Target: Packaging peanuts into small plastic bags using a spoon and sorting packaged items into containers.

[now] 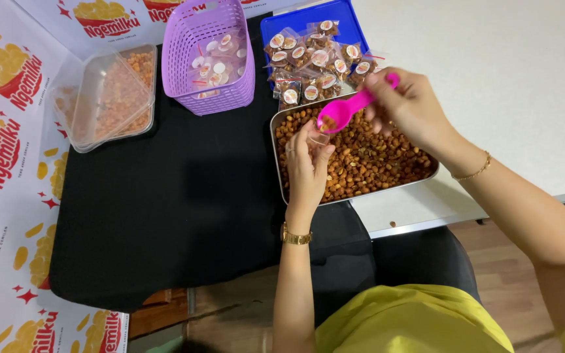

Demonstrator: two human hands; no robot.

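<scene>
My right hand (413,104) grips a bright pink plastic spoon (346,110) by its handle, the bowl tipped over a small clear plastic bag (320,134). My left hand (307,163) pinches that bag open just under the spoon. Both hands hover over a steel tray (280,167) filled with brown roasted snack pieces (374,163). A gold watch sits on my left wrist, a thin gold bracelet on my right.
A blue tray (276,23) at the back holds several filled, stickered snack bags (312,62). Left of it stands a purple basket (184,72) of empty stickered bags, then a clear lidded box (109,98) of snacks. Black cloth (178,209) covers the table; a white counter (492,72) lies right.
</scene>
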